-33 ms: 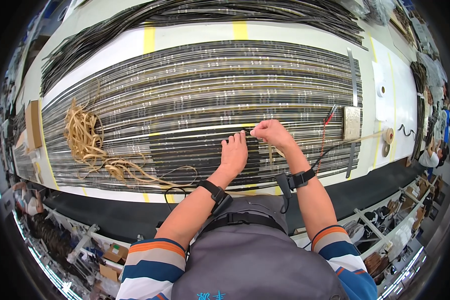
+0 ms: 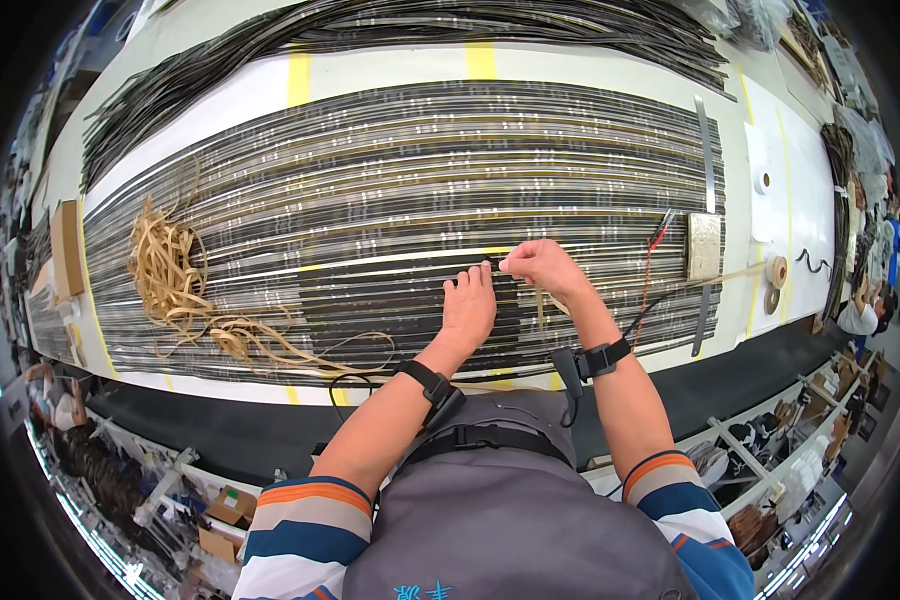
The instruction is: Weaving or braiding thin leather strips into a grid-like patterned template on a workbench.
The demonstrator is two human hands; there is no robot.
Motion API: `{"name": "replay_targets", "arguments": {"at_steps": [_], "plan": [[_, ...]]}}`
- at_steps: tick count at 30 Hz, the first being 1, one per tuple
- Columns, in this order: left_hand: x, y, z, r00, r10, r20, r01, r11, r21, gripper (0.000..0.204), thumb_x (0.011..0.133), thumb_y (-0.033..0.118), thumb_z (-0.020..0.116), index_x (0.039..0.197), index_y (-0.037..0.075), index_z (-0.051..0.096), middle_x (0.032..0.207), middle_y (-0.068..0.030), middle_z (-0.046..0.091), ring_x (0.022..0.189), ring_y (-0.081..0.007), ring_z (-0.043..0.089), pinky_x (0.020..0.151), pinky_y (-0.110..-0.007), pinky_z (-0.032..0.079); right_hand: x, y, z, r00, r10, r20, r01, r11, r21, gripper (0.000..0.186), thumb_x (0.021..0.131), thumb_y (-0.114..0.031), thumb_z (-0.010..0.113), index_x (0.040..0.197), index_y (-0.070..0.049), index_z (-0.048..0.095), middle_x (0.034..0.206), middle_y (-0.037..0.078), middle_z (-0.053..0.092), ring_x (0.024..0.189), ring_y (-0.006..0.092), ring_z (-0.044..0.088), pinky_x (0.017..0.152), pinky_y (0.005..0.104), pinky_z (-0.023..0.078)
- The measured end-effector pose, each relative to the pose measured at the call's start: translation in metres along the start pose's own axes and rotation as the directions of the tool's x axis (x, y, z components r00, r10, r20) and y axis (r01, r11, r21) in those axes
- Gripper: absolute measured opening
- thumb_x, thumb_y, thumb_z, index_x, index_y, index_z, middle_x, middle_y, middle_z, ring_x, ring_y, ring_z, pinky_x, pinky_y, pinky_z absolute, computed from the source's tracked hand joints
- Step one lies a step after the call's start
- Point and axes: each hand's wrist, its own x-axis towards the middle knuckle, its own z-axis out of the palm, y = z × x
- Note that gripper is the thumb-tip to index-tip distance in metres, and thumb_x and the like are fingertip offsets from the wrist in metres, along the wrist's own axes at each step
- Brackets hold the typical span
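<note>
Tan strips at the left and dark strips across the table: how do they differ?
The tan strips lie in a loose, curling tangle; the dark strips run side by side. The tan strips cover a small patch, the dark strips much of the table. Both are narrow.

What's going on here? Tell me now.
A person in a grey apron is bent over long dark strips laid side by side. The left hand rests on them, palm down. The right hand is just beside its fingertips, thumb and fingers pinched together; anything between them is too small to tell. A tangled tan bundle lies toward the left.
</note>
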Motion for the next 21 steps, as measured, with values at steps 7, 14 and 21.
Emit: {"name": "replay_targets", "arguments": {"at_steps": [7,14,21], "plan": [[0.004,0.006,-0.002,0.996,-0.032,0.084,0.032,0.999,-0.007,0.062,0.072,0.008,0.062,0.127,-0.006,0.041,0.105,-0.0136,0.051,0.095,-0.0278,0.053,0.081,-0.044,0.043,-0.006,-0.002,-0.014,0.993,-0.079,0.089,0.061,0.981,0.184,0.017,0.076,-0.019,0.072,0.074,-0.004,0.065,0.06,-0.002,0.054,0.054,0.0061,0.046,0.048,0.0218,0.036],[0.002,0.007,-0.001,0.997,-0.025,0.075,0.022,0.999,0.028,0.063,0.072,0.008,0.063,0.128,-0.007,0.04,0.105,-0.014,0.051,0.095,-0.0275,0.053,0.08,-0.042,0.043,0.014,0.034,-0.031,0.981,-0.017,-0.192,-0.025,0.977,-0.213,0.022,0.074,-0.021,0.073,0.071,-0.001,0.065,0.06,0.004,0.059,0.056,0.0102,0.053,0.051,0.0276,0.043],[0.001,0.005,-0.001,0.998,-0.019,0.06,0.02,1.0,-0.016,0.063,0.073,0.007,0.062,0.13,-0.008,0.038,0.104,-0.015,0.05,0.094,-0.0289,0.053,0.079,-0.043,0.043,0.032,0.051,-0.023,0.945,-0.135,-0.299,0.026,0.939,-0.342,0.021,0.072,-0.02,0.074,0.072,-0.001,0.066,0.064,0.01,0.063,0.06,0.0205,0.06,0.06,0.033,0.048]]}}
